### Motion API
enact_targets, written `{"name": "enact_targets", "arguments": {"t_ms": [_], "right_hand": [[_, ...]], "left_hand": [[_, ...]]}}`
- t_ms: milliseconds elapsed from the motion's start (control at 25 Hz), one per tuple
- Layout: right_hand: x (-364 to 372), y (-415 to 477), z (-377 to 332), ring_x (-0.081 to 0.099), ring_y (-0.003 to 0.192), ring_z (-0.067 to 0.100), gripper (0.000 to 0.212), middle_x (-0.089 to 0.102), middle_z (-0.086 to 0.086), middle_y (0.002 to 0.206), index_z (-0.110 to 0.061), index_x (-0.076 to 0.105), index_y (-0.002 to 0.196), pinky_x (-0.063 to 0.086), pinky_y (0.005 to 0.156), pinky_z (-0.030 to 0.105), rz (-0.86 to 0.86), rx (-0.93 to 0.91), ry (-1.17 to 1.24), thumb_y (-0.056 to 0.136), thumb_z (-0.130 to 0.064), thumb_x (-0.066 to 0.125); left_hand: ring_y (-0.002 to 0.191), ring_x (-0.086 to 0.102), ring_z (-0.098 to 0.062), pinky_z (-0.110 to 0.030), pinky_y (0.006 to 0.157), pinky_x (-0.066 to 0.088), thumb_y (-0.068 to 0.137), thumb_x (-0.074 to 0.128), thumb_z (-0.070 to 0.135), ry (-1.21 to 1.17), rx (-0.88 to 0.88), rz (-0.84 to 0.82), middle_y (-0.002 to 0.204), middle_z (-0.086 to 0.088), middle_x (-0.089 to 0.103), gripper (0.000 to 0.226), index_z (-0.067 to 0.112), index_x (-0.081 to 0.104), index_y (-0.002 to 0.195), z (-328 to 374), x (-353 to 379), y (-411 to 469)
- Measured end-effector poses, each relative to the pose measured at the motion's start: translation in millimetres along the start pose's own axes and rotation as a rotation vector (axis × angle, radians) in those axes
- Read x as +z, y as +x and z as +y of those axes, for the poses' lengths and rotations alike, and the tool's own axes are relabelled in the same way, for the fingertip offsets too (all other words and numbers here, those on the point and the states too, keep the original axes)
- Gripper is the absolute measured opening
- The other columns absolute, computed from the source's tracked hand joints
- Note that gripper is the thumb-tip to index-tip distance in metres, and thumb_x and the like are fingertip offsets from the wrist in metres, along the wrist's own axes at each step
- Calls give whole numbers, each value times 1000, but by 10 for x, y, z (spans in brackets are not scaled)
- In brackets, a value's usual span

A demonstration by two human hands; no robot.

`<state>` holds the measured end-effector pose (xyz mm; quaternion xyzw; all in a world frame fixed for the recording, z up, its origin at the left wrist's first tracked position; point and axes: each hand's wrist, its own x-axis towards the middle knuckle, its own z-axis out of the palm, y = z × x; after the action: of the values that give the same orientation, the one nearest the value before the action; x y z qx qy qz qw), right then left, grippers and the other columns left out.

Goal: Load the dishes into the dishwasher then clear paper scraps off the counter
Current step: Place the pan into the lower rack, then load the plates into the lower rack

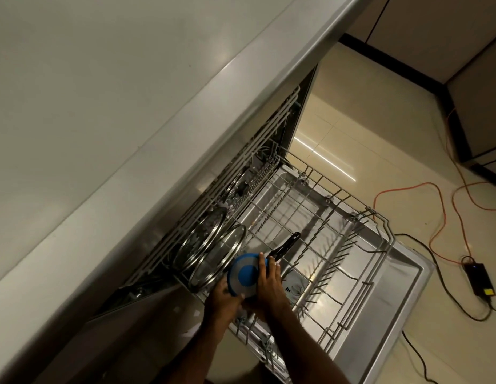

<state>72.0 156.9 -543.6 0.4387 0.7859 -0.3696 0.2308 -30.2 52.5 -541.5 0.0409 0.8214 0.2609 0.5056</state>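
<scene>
The counter (75,106) is running up and left of the grip. The dishwasher's lower rack (338,245) is sitting pulled out beneath and right of it. Two glass lids (213,250) are standing on edge just left. Both hands are clasping the blue pan (245,275) on edge, the left hand (224,297) cupping its near rim and the right hand (269,284) wrapping its side. Loading appears to be under way; next the pan probably needs lowering between tines without knocking the lids.
</scene>
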Motion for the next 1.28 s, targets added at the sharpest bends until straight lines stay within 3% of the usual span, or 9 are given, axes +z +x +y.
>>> {"name": "enact_targets", "arguments": {"t_ms": [160, 280, 440, 520, 640, 760, 960, 1160, 1280], "right_hand": [[-52, -154, -25, -12, 160, 36, 134, -17, 15, 173, -18, -20, 164, -3, 128, 58, 57, -35, -143, 82, -69, 73], [-206, -394, -150, -4, 160, 37, 136, -8, 15, 174, -15, -12, 166, 12, 128, 62, 195, -226, -207, 77, -76, 70], [-733, -839, -354, 9, 161, 31, 131, 7, 10, 175, -21, -2, 169, 4, 129, 52, 313, -504, -232, 74, -82, 64], [-1067, -1106, -424, 9, 162, 29, 127, 2, 4, 176, -25, -3, 169, -2, 127, 48, 314, -586, -290, 76, -81, 64], [-1599, -1507, -537, 6, 163, 26, 119, 2, 0, 176, -28, 1, 169, 1, 127, 49, 321, -646, -309, 81, -84, 58], [-2097, -1842, -661, 2, 163, 26, 114, 5, 3, 176, -26, 7, 169, -2, 128, 47, 376, -667, -322, 84, -86, 52], [-2857, -2356, -1028, -9, 162, 25, 109, -5, 3, 177, -26, 2, 169, -3, 130, 51, 408, -718, -376, 90, -80, 52], [-3241, -2729, -1522, -2, 163, 28, 104, 2, 9, 176, -19, 11, 169, 1, 130, 53, 472, -788, -462, 92, -78, 50], [-3280, -2805, -1910, 2, 163, 29, 99, 3, 10, 176, -16, 14, 168, 8, 130, 54, 487, -898, -517, 96, -75, 47]], "left_hand": [[130, 55, -20, -37, 105, 52, 93, 71, 24, 394, 223, 4, 149, -3, 54, 66, 25, 43, 153, 180, -30, -169], [153, 28, -23, -38, 124, 28, 102, 58, 30, 725, 461, -39, 168, -7, 23, 71, 16, 22, 162, 390, -108, -457], [153, 28, -11, -25, 124, 19, 92, 70, 36, 942, 643, 101, 166, -12, 30, 78, 9, 36, 157, 870, -347, -969], [158, -6, -23, -35, 126, -10, 99, 58, 43, 1311, 763, 191, 170, -16, -12, 95, 8, -3, 163, 1177, -440, -1243], [155, -17, -31, -47, 105, -40, 103, 53, 43, 1490, 786, 15, 166, -18, -22, 98, 8, -22, 156, 1711, -550, -1765], [152, -25, -30, -48, 117, -25, 102, 55, 45, 1614, 854, 22, 163, -18, -30, 103, 7, -25, 156, 2189, -738, -2303], [148, -24, -34, -49, 117, -25, 100, 56, 47, 1657, 1144, 239, 164, -19, -16, 94, 5, -8, 155, 2630, -1214, -2876], [157, -1, -35, -50, 126, 0, 88, 67, 54, 1623, 1218, 265, 163, -12, 25, 84, 12, 36, 153, 2787, -1826, -3282], [150, 33, -33, -47, 129, 5, 96, 56, 46, 1559, 1238, 292, 149, -9, 56, 54, 14, 63, 139, 2732, -2254, -3499]]}}
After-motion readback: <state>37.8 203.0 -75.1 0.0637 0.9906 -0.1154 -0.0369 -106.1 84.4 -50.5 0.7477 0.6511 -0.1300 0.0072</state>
